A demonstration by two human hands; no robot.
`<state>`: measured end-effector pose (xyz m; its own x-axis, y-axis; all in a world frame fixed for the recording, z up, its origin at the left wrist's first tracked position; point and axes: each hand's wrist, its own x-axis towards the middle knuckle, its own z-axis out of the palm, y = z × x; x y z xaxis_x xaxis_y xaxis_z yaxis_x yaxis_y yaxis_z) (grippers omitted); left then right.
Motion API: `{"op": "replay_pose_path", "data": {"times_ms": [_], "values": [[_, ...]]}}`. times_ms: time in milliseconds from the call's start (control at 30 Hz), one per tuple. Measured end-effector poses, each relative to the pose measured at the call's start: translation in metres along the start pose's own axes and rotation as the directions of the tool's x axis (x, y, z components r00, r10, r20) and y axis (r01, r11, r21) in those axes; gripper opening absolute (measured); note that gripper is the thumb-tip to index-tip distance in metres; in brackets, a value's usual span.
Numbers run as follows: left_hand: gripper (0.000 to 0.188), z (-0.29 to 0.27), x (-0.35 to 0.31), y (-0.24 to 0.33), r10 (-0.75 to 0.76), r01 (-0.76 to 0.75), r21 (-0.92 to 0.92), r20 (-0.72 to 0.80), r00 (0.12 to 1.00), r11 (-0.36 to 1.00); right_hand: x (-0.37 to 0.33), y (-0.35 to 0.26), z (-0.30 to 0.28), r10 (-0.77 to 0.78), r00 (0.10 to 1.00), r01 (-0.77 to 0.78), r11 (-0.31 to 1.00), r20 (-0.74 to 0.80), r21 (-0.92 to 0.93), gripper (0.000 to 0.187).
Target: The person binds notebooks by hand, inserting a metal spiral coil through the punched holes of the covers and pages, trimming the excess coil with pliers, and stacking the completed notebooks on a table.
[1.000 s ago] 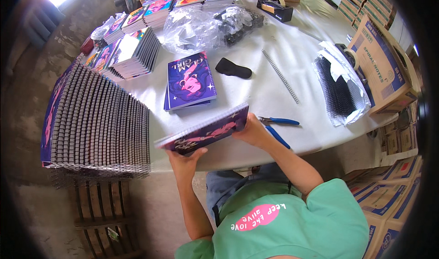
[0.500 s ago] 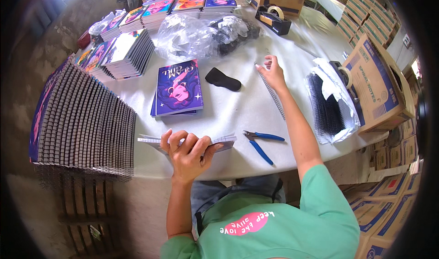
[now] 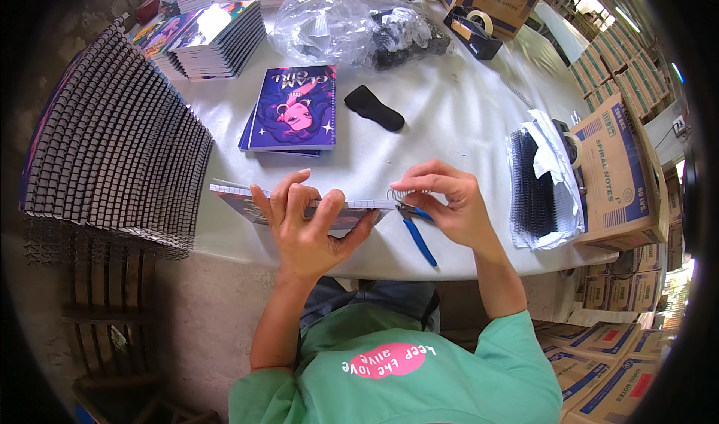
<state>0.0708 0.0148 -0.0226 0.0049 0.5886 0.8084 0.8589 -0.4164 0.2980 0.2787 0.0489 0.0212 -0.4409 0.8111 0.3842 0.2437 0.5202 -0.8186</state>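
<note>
My left hand (image 3: 307, 226) grips a notebook (image 3: 238, 199), stood on edge with its hole-lined side up, fingers over the top and thumb on the near face. At the notebook's right end my right hand (image 3: 457, 207) pinches a wire spiral coil (image 3: 404, 194) against the edge. Whether the coil has entered the holes I cannot tell. Blue-handled cutting pliers (image 3: 419, 243) lie just below my right hand, their jaws partly hidden behind it. Two purple-covered notebooks (image 3: 296, 113) lie stacked beyond my left hand, with a black elongated object (image 3: 374, 110) to their right.
Tall stacks of spiral-bound notebooks (image 3: 112, 147) stand at the left edge. Black coils lie in a white wrapper (image 3: 573, 214) at right, beside a cardboard box (image 3: 618, 173). Further back are clear plastic bags (image 3: 322, 27), more notebook piles (image 3: 217, 42) and a tape dispenser (image 3: 475, 35).
My right hand has come back toward me and left, bringing the coil from the table to the notebook's right end. My left hand still holds the notebook. The view has shifted.
</note>
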Motion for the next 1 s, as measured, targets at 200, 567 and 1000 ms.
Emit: {"op": "replay_pose_path", "data": {"times_ms": [200,567,1000], "values": [[0.035,-0.005,0.004,0.002,-0.021,0.023,-0.065,0.032,0.999,0.998,0.003,0.004,-0.005,-0.096,0.992,0.083,0.986,0.08,0.147,0.029],[0.048,-0.016,0.004,-0.007,-0.028,0.028,0.164,0.001,1.0,0.986,-0.002,-0.023,-0.004,0.076,0.988,-0.056,0.988,0.137,-0.141,0.031],[0.044,-0.013,0.001,-0.014,-0.065,0.065,-0.051,-0.01,0.998,0.997,0.115,0.043,-0.037,0.275,0.847,-0.134,0.939,0.454,-0.318,0.041]]}}
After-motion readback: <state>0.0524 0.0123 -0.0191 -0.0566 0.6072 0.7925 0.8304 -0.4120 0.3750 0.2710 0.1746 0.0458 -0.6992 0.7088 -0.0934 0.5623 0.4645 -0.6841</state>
